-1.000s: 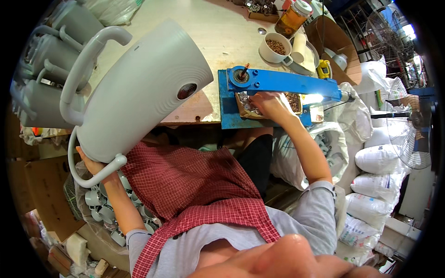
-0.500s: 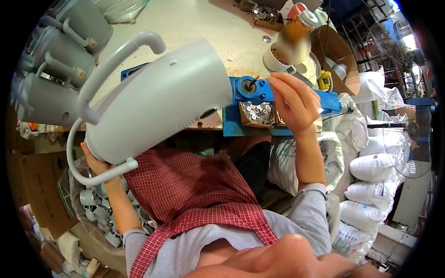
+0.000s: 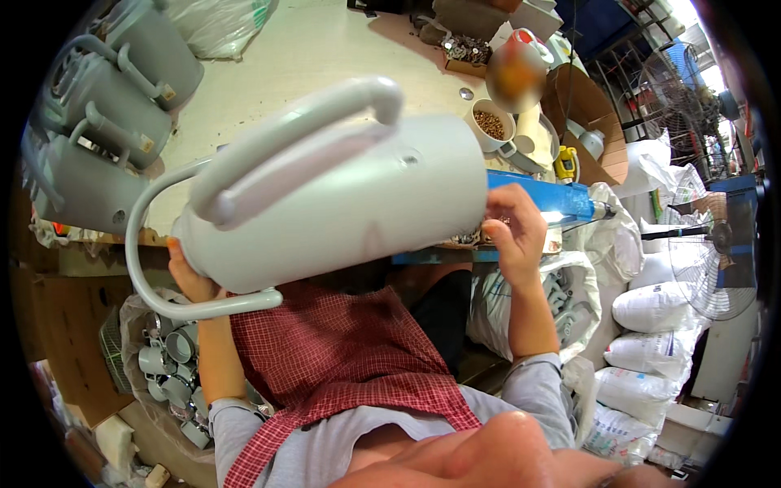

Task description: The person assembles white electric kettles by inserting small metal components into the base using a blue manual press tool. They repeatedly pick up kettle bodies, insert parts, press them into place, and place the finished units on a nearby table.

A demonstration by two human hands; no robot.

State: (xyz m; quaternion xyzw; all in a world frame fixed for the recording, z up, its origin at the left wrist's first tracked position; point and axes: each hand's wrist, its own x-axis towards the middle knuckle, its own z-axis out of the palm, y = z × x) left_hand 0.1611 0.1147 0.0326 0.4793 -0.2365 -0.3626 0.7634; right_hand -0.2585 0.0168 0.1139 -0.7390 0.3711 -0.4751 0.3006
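A large grey plastic jug (image 3: 350,195) with two curved tube handles lies slanted across the middle, slightly blurred. My left hand (image 3: 191,272) is closed around its narrower left end. At the jug's right rim is my right hand (image 3: 518,232), its fingers curled against the edge and some fingertips hidden. A blue machine arm (image 3: 541,195) runs behind the jug, which covers its left end. Just beyond the right fingers, small metal pieces show in part.
More grey jugs (image 3: 114,110) stand at left. A white cup of small brass-coloured parts (image 3: 490,126) is on the table, beside a carton (image 3: 590,122). Below left, a bag holds several grey cups (image 3: 167,366). White sacks (image 3: 643,342) and a fan (image 3: 704,252) are at right.
The jug has moved right and turned, its upper handle swinging right, and now covers the blue machine's end. My right hand has come down to the jug's rim.
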